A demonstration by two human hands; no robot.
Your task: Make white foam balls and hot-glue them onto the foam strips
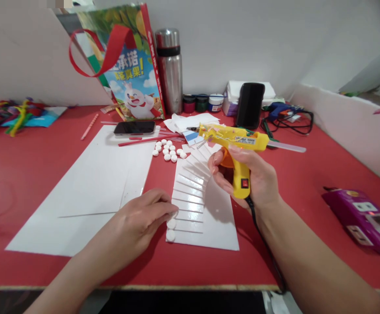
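Observation:
My right hand (258, 174) is wrapped round the handle of a yellow hot glue gun (232, 137), its nozzle pointing left and a clear glue stick (286, 146) jutting from the back. With fingers pinched, my left hand (148, 213) presses a small white disc (174, 214) at the left edge of a white card (220, 231). Two more white discs (171, 224) lie just below it in a row. Thin strips (190, 199) are laid on the card in a curved fan. Beyond the card sits a pile of loose white discs (166, 149).
A larger white sheet (88, 183) lies at left with a phone (135, 127) at its far end. A picture bag (134, 69), steel flask (170, 74), paint jars (202, 103) and an upright black phone (250, 104) stand behind. A purple device (360, 218) is at right.

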